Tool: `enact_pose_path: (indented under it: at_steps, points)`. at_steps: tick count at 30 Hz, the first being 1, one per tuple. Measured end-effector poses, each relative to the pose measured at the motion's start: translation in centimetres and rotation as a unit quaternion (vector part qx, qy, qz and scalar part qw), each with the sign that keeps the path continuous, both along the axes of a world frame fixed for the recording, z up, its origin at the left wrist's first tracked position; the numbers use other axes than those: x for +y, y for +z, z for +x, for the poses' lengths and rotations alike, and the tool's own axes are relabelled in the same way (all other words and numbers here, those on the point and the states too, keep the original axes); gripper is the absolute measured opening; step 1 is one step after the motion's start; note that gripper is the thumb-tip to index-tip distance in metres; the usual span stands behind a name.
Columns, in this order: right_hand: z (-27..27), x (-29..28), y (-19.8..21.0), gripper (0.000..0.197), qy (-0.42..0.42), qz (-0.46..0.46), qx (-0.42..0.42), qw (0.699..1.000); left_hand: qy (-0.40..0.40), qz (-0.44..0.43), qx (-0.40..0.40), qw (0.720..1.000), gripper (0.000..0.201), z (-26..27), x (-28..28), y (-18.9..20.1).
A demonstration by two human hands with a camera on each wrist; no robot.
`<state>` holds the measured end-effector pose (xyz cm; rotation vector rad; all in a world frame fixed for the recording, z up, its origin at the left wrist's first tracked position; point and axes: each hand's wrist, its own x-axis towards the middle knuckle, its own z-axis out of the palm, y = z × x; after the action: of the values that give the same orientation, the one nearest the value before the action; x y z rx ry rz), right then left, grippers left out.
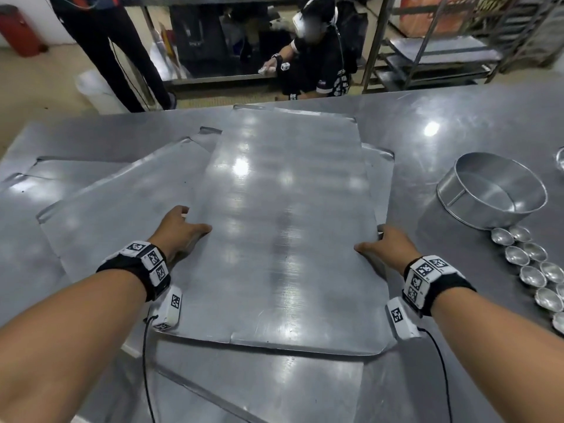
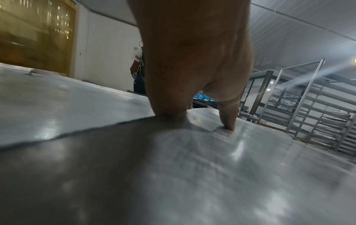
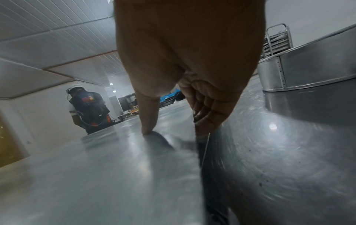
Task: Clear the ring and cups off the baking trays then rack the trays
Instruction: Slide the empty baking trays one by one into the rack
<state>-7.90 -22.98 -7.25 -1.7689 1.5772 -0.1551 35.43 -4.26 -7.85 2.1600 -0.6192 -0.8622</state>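
Observation:
A bare rectangular baking tray (image 1: 283,233) lies on top of a fanned pile of trays on the steel table. My left hand (image 1: 195,219) grips its left long edge, thumb on top. My right hand (image 1: 370,241) grips the right long edge the same way. The left wrist view shows my left hand (image 2: 198,117) with its thumb (image 2: 229,126) pressed on the tray (image 2: 212,175). In the right wrist view my right hand (image 3: 174,131) curls its fingers (image 3: 204,121) round the tray (image 3: 96,175) rim. The metal ring (image 1: 491,193) and several small cups (image 1: 531,270) stand on the table to the right.
More trays (image 1: 122,203) stick out under the top one to the left and toward me. A tray rack (image 1: 427,56) stands beyond the table's far right. One person (image 1: 317,56) crouches past the far edge and another (image 1: 100,41) stands at far left.

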Motion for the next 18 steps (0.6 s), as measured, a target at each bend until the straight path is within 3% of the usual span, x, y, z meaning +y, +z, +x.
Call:
enact_pose_path:
  at_steps: [4, 8, 18]
  points:
    - [0.2, -0.1, 0.2, 0.038, -0.022, -0.046, 0.033, 0.998, -0.052, 0.034, -0.018, 0.998, 0.086, 0.6, -0.7, 0.3]
    - [0.3, 0.2, 0.3, 0.055, -0.041, -0.068, 0.032, 0.996, -0.093, 0.071, -0.060, 0.991, 0.083, 0.8, -0.7, 1.5]
    - [-1.8, 5.4, 0.1, 0.064, -0.073, -0.029, 0.046, 0.996, -0.122, 0.194, -0.150, 0.962, 0.074, -0.5, 4.5, 1.7]
